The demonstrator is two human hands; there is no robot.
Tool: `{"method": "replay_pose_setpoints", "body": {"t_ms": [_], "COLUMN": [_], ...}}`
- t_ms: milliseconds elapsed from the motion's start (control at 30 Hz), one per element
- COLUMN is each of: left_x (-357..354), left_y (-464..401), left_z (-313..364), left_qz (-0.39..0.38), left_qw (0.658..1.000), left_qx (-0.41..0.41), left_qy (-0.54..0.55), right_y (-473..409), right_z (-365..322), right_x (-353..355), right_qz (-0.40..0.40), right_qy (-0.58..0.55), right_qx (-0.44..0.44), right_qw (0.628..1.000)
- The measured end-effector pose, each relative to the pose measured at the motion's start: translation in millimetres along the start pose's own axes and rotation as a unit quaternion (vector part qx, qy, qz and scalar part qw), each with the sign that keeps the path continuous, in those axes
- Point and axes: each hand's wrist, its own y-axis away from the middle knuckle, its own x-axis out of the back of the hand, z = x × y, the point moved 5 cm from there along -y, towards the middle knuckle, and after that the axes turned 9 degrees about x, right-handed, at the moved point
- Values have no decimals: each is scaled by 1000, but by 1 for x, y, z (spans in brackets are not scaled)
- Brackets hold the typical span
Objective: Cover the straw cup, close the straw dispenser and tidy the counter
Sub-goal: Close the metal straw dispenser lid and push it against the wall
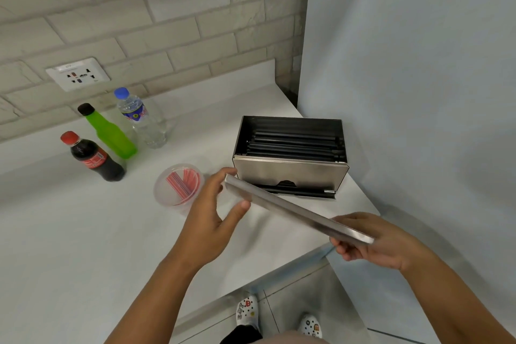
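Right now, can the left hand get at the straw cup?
Probably not yet: the left hand sits right beside the straw cup with nothing between, but it, like the right hand, grips the dispenser lid.

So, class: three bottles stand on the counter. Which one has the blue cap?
The clear water bottle, nearest the wall; the green bottle has a black cap, the cola bottle a red one.

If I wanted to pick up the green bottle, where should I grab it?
Probably around the wide lower body of the green plastic bottle, coming from the front. It stands upright, its neck narrows toward the black cap, and a cola bottle and a clear water bottle stand close on either side, so a sideways reach might knock them.
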Motion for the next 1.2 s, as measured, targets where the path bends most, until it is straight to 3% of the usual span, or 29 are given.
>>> {"method": "replay_pose_setpoints", "body": {"t_ms": [133, 333, 433, 500, 633, 700, 1000, 1200], "left_x": [11, 23, 27, 29, 33, 33, 24, 27], "left_y": [-9, -29, -40, -48, -69, -78, -117, -141], "left_z": [4, 20, 24, 26, 29, 29, 35, 34], "left_qz": [62, 114, 118, 125, 124, 117, 63, 58], "left_qw": [997, 987, 986, 985, 988, 989, 992, 991], "left_qx": [-2, 5, 19, 25, 48, 66, 109, 115], "left_qy": [47, 118, 119, 114, 74, 54, -15, -37], "right_y": [8, 16, 24, 30, 48, 46, 2, -29], "right_z": [-20, -43, -61, -74, -109, -120, -153, -171], "right_x": [-4, -5, -5, -7, -26, -31, -19, -17], "right_qz": [23, 109, 162, 143, 146, 164, 354, 337], "right_qy": [-21, 119, 114, 114, 212, 191, 133, 185], "right_qx": [51, 75, 159, 226, 383, 424, 438, 396], "right_qw": [998, 984, 967, 957, 887, 870, 815, 834]}}
